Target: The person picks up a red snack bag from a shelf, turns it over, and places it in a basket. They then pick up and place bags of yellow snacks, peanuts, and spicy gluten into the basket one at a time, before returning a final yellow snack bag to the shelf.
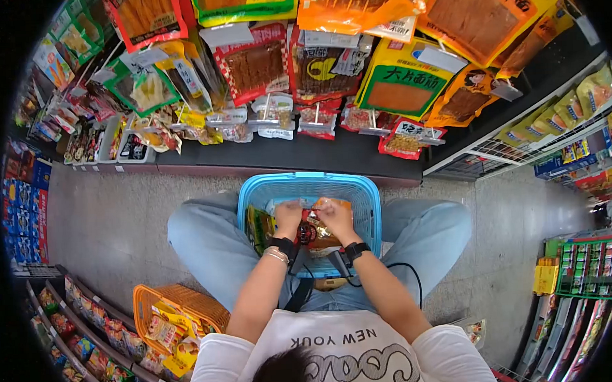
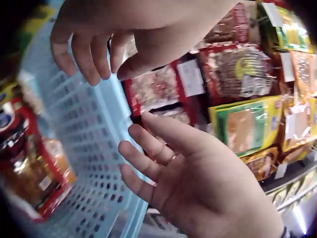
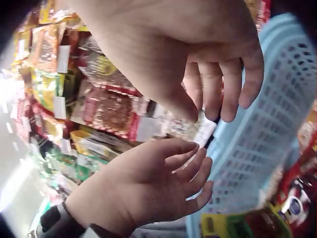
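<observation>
Both hands hover close together over the blue basket (image 1: pixel 372 222), which stands between the person's knees. The left hand (image 1: pixel 288 218) (image 2: pixel 124 29) and right hand (image 1: pixel 335 218) (image 2: pixel 203 183) have loosely bent, spread fingers. Neither holds anything in the wrist views. In the right wrist view the right hand (image 3: pixel 198 54) is above and the left hand (image 3: pixel 143 186) below, apart, beside the basket's rim (image 3: pixel 225 129). Inside the basket lie a red-edged food pack (image 2: pixel 32 173) and a yellow-green pack (image 3: pixel 247 225).
Hanging snack packs (image 1: pixel 252 63) fill the shelf ahead, above a dark ledge (image 1: pixel 229 157). An orange basket (image 1: pixel 143 300) with yellow packs stands behind on the left. More racks (image 1: pixel 87 330) line the lower left, and a green crate display (image 1: pixel 596 267) is at the right.
</observation>
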The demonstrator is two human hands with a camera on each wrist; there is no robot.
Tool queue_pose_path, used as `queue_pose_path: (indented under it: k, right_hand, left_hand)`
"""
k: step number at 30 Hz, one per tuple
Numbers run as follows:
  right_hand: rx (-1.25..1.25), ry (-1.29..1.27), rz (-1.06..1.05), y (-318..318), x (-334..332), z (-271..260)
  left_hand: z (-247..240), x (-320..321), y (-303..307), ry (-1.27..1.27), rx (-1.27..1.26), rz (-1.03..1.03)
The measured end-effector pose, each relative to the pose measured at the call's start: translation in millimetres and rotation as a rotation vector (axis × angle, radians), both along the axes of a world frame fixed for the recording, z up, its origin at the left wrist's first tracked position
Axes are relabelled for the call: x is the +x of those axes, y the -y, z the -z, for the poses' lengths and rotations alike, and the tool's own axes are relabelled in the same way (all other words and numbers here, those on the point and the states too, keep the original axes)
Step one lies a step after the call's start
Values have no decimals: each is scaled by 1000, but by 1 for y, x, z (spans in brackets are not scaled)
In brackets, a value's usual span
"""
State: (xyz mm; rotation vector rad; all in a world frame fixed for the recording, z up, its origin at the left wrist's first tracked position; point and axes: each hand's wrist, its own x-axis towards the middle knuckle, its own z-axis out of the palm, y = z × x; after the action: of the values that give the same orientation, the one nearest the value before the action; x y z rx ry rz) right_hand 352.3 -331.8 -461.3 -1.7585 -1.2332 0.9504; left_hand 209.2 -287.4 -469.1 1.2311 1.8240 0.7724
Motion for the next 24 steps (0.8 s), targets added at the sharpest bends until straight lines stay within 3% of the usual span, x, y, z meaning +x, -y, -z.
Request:
queue_pose_path:
  k: [1, 3, 5, 7, 8, 11, 12, 14, 16, 19, 22, 24]
  right_hand:
    - [-22, -44, 34, 10, -2, 29]
    - [-131, 36, 34, 29, -3, 63]
    - [-233, 103, 34, 42, -1, 90]
    - [-326, 156, 37, 50, 2, 112]
    - [-409, 165, 18, 52, 5, 118]
    - [-522, 107, 13, 60, 12, 137]
    - [-553, 156, -53, 57, 13, 139]
    - [-571, 75, 25, 57, 12, 143]
    - [-582, 30, 86, 55, 11, 144]
    - [-575, -109, 131, 61, 16, 156]
    - [-598, -55, 146, 65, 21, 165]
    - [-606, -87, 164, 63, 22, 166]
  left_hand:
    - [2, -2, 11, 9, -77, -31]
    - [84, -21, 21, -119, -219, 61]
    - [114, -29, 23, -95, -422, 110]
    - [98, -31, 15, 85, -681, 111]
    - [69, -24, 16, 236, -754, -83]
    - [123, -19, 35, 235, -603, 212]
    - [104, -17, 30, 16, -608, 558]
    - [76, -11, 36, 6, -594, 724]
    - [102, -7, 38, -173, -587, 986]
    - [124, -4, 45, -388, -550, 1174]
    - [114, 2, 37, -370, -674, 1320]
    - [96, 3, 40, -274, -581, 1271]
